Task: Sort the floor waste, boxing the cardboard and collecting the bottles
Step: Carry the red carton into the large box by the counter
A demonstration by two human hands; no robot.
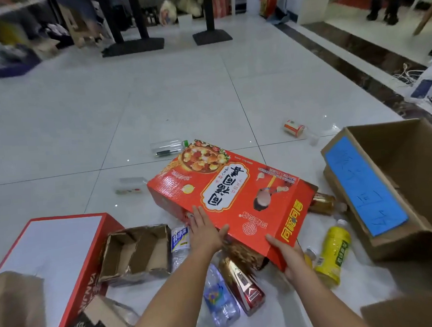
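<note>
A large red printed cardboard box point(232, 190) is tilted above the floor in the middle of the view. My right hand point(288, 255) grips its near right corner. My left hand point(204, 230) lies flat against its near left edge, fingers spread. Right of it stands an open brown carton point(391, 186) with a blue label. Under and around the red box lie bottles: a yellow bottle point(333, 253), an amber one point(322, 202), a clear water bottle point(219, 298), a white-labelled bottle point(179, 242) and a clear bottle point(168, 148) farther out.
A small torn brown box point(137, 252) and a red-edged white box point(49, 247) lie at left. A red-gold carton point(242, 287) lies by the water bottle. A cup point(293, 128) and a clear container point(129, 185) rest on the white tiles. Black stand bases point(133, 46) are far back.
</note>
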